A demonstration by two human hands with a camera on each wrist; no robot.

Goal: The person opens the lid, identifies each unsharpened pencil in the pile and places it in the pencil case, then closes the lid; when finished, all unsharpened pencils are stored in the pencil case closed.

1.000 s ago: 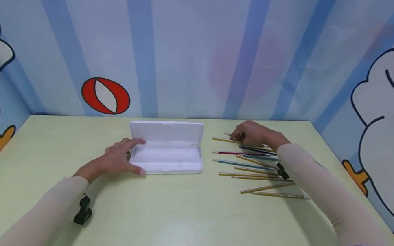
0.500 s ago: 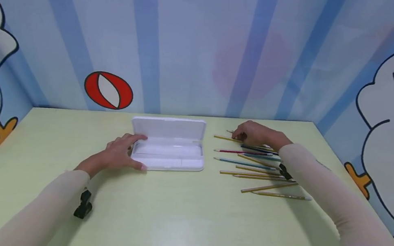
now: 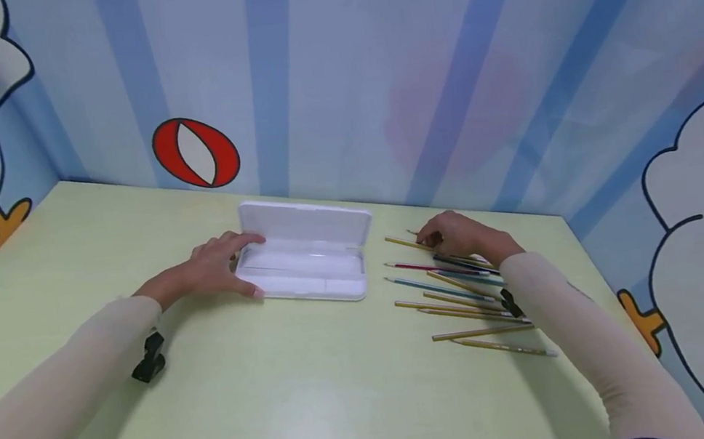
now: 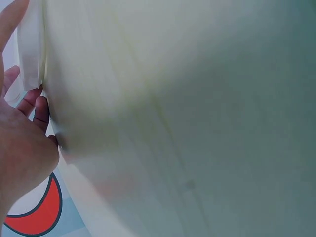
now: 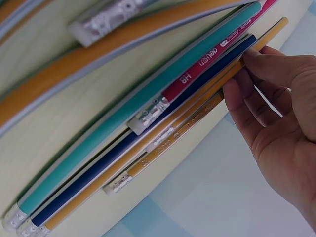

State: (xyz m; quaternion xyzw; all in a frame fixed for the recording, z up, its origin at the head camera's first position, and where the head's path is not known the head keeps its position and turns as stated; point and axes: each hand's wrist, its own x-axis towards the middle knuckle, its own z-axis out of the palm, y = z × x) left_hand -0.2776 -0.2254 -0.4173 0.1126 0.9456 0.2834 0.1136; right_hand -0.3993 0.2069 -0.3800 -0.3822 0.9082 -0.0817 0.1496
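A white pencil case (image 3: 306, 273) lies on the table with its lid raised, its inside bare. My left hand (image 3: 218, 267) grips the case's left end, thumb at the front edge and index finger by the lid; in the left wrist view some fingers (image 4: 41, 111) curl beside it. Right of the case, my right hand (image 3: 453, 234) pinches a yellow pencil (image 5: 173, 143) at the far side of a loose row. Nearest to that hand lie a dark blue pencil (image 5: 89, 182), a green pencil (image 5: 143, 103) and a red pencil (image 5: 202, 61).
Several more pencils, among them a light blue pencil (image 3: 429, 288) and a front yellow pencil (image 3: 502, 347), lie on the pale table (image 3: 320, 392). Close behind the case and pencils rises a blue striped backdrop (image 3: 338, 104).
The head view has shifted slightly. Both hands keep nearly the same place, the left at the case and the right at the far pencils.
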